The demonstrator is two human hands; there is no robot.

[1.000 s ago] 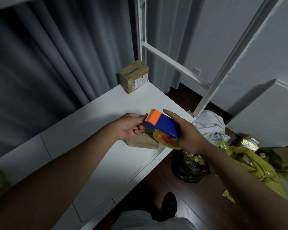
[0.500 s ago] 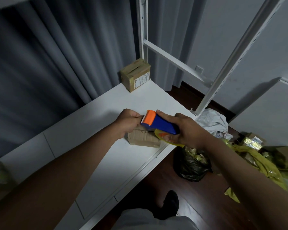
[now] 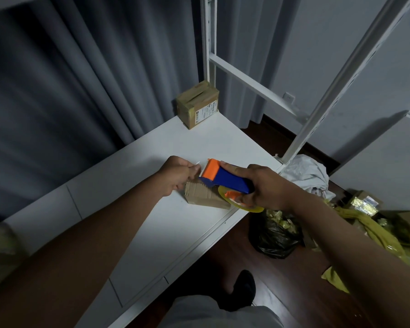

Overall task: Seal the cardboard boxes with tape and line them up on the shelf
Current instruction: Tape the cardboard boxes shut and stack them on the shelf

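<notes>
A flat cardboard box (image 3: 204, 196) lies near the front edge of the white shelf (image 3: 152, 221). My right hand (image 3: 263, 188) grips a blue and orange tape dispenser (image 3: 225, 179) with a yellow tape roll, held just over the box's far end. My left hand (image 3: 178, 175) is at the box's left end, fingers curled, pinching what looks like the loose end of the tape by the dispenser's orange head. A second, taped cardboard box (image 3: 198, 104) stands upright at the shelf's back corner.
White shelf uprights (image 3: 336, 91) rise at the right and back. On the dark wooden floor to the right are a black bag (image 3: 275, 235), white cloth (image 3: 305, 171), yellow wrapping (image 3: 374, 235) and another box (image 3: 365, 202). Grey curtains hang behind.
Both hands have shifted slightly away from me along the box. The dispenser's orange head now sits over the box's far end, and my left hand has curled tighter at the tape end.
</notes>
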